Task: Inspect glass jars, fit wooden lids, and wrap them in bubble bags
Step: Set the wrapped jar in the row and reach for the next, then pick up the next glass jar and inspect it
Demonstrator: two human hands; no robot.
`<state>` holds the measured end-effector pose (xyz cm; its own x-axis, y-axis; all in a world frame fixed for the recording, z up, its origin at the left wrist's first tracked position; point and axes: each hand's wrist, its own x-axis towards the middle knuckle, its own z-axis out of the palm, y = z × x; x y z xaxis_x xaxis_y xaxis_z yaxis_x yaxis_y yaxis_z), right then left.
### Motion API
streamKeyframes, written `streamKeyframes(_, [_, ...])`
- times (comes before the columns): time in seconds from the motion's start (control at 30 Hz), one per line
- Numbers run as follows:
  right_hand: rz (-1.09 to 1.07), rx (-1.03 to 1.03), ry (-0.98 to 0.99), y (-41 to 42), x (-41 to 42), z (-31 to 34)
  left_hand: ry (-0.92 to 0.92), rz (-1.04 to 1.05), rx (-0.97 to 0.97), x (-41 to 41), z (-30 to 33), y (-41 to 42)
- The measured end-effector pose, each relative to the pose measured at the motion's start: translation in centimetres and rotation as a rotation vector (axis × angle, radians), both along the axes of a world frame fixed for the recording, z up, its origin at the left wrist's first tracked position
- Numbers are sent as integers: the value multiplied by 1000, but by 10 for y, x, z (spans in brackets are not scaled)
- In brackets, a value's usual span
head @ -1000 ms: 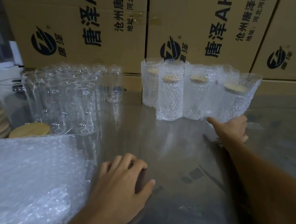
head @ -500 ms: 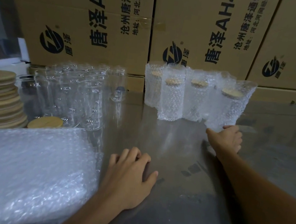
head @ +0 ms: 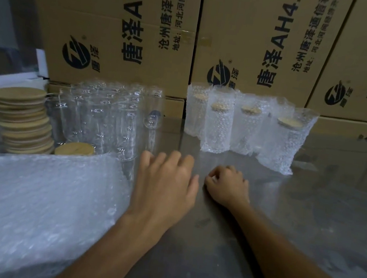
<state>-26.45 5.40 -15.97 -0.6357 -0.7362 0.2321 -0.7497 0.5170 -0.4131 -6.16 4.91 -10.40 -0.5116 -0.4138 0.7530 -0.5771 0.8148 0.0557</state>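
Note:
Several bare glass jars (head: 108, 119) stand at the back left of the steel table (head: 308, 213). A stack of wooden lids (head: 22, 121) sits to their left, and one loose lid (head: 75, 149) lies in front. A pile of bubble bags (head: 36, 201) covers the front left. Several wrapped, lidded jars (head: 247, 126) stand at the back centre. My left hand (head: 165, 183) lies over the table just in front of the bare jars, fingers relaxed, holding nothing. My right hand (head: 227, 185) rests beside it with fingers loosely curled and nothing in it.
Large printed cardboard boxes (head: 260, 44) form a wall along the back of the table. A white panel (head: 5, 82) stands at the far left behind the lids.
My right hand has drawn back from the rightmost wrapped jar toward the table's middle. My left hand has moved forward toward the bare jars. The view has shifted left.

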Motion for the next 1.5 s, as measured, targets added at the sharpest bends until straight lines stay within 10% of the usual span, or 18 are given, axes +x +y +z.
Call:
streamKeyframes(0.17, [108, -7, -14, -15, 22, -2, 587, -202, -14, 29, 40, 2])
streamKeyframes(0.33, [93, 14, 3, -20, 23, 0, 693, -454, -124, 53, 72, 28])
streamKeyframes(0.7, [333, -378, -517, -66, 84, 39, 1322, -435, 756, 71, 79, -40])
streamKeyframes(0.87, [553, -534, -395, -91, 128, 80, 1372, -314, 839, 62, 52, -67])
streamKeyframes(1.03, [491, -251, -59, -109, 140, 99, 1355, -210, 930, 59, 31, -83])
streamKeyframes(1.5, [377, -281, -70, -85, 122, 74, 990, 5, 908, 47, 15, -90])
